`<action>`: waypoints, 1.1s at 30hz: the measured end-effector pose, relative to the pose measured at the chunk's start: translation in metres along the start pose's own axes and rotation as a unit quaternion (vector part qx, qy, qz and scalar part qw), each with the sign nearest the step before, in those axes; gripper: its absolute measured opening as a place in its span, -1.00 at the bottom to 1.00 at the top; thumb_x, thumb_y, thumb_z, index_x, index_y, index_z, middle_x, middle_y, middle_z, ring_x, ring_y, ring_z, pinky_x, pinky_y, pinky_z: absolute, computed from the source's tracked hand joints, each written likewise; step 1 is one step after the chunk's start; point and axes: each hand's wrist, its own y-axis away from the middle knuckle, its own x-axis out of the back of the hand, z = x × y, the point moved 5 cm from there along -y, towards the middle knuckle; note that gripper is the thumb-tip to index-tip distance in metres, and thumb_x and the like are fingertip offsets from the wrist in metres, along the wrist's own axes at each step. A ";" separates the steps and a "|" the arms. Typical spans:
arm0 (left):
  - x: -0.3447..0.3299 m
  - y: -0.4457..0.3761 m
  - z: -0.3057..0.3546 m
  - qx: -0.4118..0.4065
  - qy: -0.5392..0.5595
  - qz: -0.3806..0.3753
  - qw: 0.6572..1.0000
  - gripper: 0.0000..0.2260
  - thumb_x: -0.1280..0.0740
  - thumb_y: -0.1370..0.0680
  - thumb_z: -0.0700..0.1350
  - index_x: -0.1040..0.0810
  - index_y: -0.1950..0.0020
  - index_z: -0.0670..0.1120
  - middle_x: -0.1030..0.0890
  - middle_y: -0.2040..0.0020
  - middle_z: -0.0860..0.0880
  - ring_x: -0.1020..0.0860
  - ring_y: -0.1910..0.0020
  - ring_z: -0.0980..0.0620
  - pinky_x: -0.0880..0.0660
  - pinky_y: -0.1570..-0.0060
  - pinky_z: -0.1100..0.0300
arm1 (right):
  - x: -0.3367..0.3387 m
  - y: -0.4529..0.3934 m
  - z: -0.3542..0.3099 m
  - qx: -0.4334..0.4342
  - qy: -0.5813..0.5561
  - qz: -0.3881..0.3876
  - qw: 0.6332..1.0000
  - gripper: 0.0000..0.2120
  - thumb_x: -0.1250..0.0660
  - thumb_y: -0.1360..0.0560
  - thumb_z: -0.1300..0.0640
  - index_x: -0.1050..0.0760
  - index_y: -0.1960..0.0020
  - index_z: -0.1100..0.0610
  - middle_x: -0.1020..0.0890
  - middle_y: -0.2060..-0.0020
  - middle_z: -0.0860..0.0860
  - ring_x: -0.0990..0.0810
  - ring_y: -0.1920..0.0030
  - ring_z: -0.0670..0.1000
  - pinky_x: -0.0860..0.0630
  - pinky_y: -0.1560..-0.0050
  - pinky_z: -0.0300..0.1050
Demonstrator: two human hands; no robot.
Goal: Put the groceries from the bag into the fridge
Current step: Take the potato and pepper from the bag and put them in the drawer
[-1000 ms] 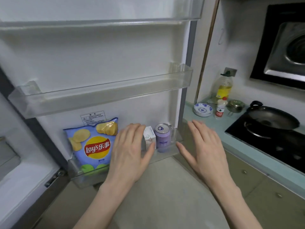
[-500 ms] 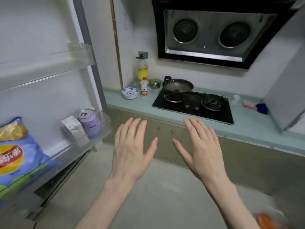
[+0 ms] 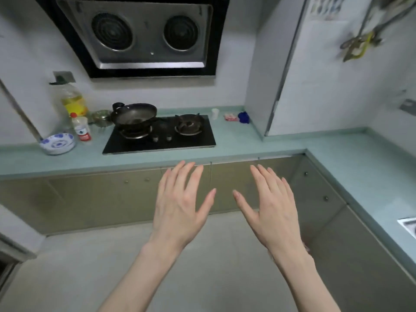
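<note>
My left hand (image 3: pixel 180 206) and my right hand (image 3: pixel 270 208) are both held out in front of me, palms down, fingers spread, holding nothing. They hover over the floor in front of the lower cabinets (image 3: pixel 101 194). Only a sliver of the fridge (image 3: pixel 9 248) shows at the far left edge. The grocery bag and the groceries are out of view.
A teal counter (image 3: pixel 247 147) runs along the wall and turns the corner on the right. It holds a black gas hob (image 3: pixel 162 136) with a wok (image 3: pixel 135 114), an oil bottle (image 3: pixel 72 100), a small bottle (image 3: pixel 82 129) and a blue-patterned bowl (image 3: pixel 57 143). A range hood (image 3: pixel 139 34) hangs above.
My view has swung right, away from the fridge door with the chips, carton and can. Both empty hands moved with it and now face the counter and hob.
</note>
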 end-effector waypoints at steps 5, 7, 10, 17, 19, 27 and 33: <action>-0.060 -0.027 0.079 -0.040 0.032 -0.031 0.998 -0.49 -0.23 -0.65 0.16 -0.48 -0.46 -0.14 -0.51 -0.42 -0.11 -0.39 -0.51 -0.11 -0.34 -0.45 -0.14 | 0.012 0.012 0.096 -0.072 0.003 0.020 0.997 -0.31 -0.09 -0.63 -0.34 -0.33 -0.58 0.09 -0.41 -0.55 0.02 -0.32 -0.59 0.07 -0.16 -0.60 0.05; -0.083 -0.036 0.106 -0.053 0.039 -0.041 0.997 -0.50 -0.24 -0.65 0.15 -0.47 -0.47 -0.14 -0.51 -0.43 -0.11 -0.38 -0.51 -0.11 -0.34 -0.45 -0.14 | 0.017 0.016 0.132 -0.085 0.006 0.027 0.996 -0.33 -0.13 -0.63 -0.31 -0.34 -0.58 0.10 -0.42 -0.55 0.03 -0.32 -0.58 0.06 -0.16 -0.61 0.05; -0.116 -0.045 0.146 -0.079 0.055 -0.049 0.994 -0.50 -0.28 -0.63 0.13 -0.47 -0.47 -0.15 -0.50 -0.44 -0.11 -0.38 -0.51 -0.10 -0.34 -0.45 -0.15 | 0.026 0.022 0.181 -0.102 0.015 0.047 0.994 -0.35 -0.18 -0.63 -0.26 -0.36 -0.56 0.12 -0.44 -0.53 0.04 -0.34 -0.57 0.07 -0.21 -0.60 0.08; -0.172 -0.068 0.220 -0.136 0.081 -0.068 0.985 -0.50 -0.27 -0.64 0.13 -0.49 -0.46 -0.15 -0.51 -0.43 -0.11 -0.38 -0.53 -0.09 -0.32 -0.48 -0.14 | 0.037 0.032 0.265 -0.155 0.050 0.065 0.984 -0.40 -0.23 -0.63 -0.23 -0.41 -0.54 0.09 -0.46 -0.52 0.03 -0.37 -0.56 0.09 -0.26 -0.57 0.14; -0.186 -0.072 0.231 -0.151 0.088 -0.076 0.982 -0.51 -0.28 -0.64 0.13 -0.50 -0.45 -0.15 -0.51 -0.42 -0.11 -0.38 -0.52 -0.10 -0.32 -0.48 -0.14 | 0.037 0.034 0.283 -0.172 0.067 0.062 0.981 -0.41 -0.25 -0.61 -0.22 -0.42 -0.53 0.08 -0.46 -0.52 0.03 -0.37 -0.56 0.11 -0.27 -0.57 0.15; -0.256 -0.100 0.253 -0.187 0.110 -0.106 0.970 -0.53 -0.28 -0.63 0.11 -0.51 -0.44 -0.15 -0.52 -0.42 -0.10 -0.39 -0.52 -0.09 -0.23 -0.55 -0.05 | 0.015 0.022 0.336 -0.211 0.114 0.049 0.970 -0.40 -0.24 -0.61 -0.23 -0.43 -0.53 0.09 -0.46 -0.52 0.06 -0.36 -0.56 0.10 -0.21 -0.59 0.12; -0.324 -0.139 0.250 -0.212 0.132 -0.146 0.957 -0.55 -0.25 -0.65 0.10 -0.52 -0.41 -0.16 -0.54 -0.40 -0.11 -0.40 -0.51 -0.10 -0.27 -0.52 -0.08 | -0.027 -0.006 0.371 -0.270 0.128 0.010 0.954 -0.36 -0.22 -0.62 -0.25 -0.37 -0.56 0.10 -0.40 -0.56 0.08 -0.34 -0.58 0.10 -0.21 -0.61 0.11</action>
